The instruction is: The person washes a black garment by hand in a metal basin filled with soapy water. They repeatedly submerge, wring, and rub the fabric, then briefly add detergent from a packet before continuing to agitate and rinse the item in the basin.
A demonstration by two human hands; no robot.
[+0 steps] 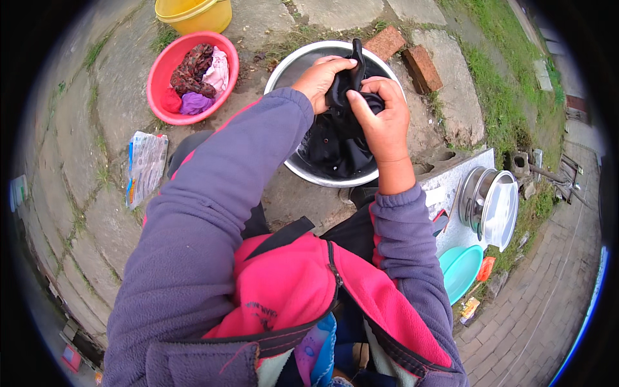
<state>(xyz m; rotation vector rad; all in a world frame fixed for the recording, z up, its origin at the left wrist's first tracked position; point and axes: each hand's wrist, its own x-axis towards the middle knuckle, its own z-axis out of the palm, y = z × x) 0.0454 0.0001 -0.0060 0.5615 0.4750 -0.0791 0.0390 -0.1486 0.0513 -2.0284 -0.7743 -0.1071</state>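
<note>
A round metal basin [290,72] stands on the stone paving in front of me, with wet black cloth [333,145] lying in it. My left hand [321,82] grips part of this cloth near the basin's upper middle, thumb on top. My right hand [387,116] pinches another fold of the same cloth, close beside the left and a little lower. The bunched part between both hands is raised above the rest. Some of the fingers are hidden behind the cloth.
Left of the basin is a red plastic basin [154,92] of clothes, below a yellow bucket [208,19]. A printed plastic bag [146,169] lies on the paving. Bricks [422,69] touch or adjoin the metal basin's right. Stacked metal bowls [476,203] and a turquoise basin [462,273] stand further right.
</note>
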